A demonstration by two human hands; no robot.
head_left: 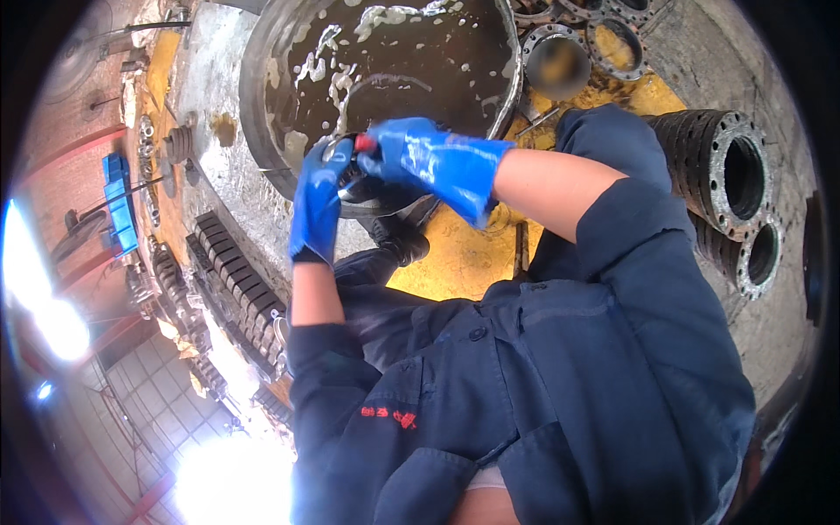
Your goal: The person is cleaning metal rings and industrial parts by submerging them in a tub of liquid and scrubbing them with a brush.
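Note:
Both my hands wear blue rubber gloves and meet over the near left rim of a wide metal basin (251,96) of murky brown liquid with pale foam. My left hand (318,197) is closed on a dark, round metal part (350,173), held up at the rim; much of the part is covered by the gloves. From the right, my right hand (404,156) presses against the same part. Its fingers are closed around a small red object (363,143), too blurred and hidden to name.
Stacked flanged metal rings (744,179) stand on the floor at right; more rings (615,48) lie beyond the basin's right side. A long row of dark metal blocks (236,284) lies at left, near a blue bin (120,206). Yellow flooring (451,254) shows between my legs.

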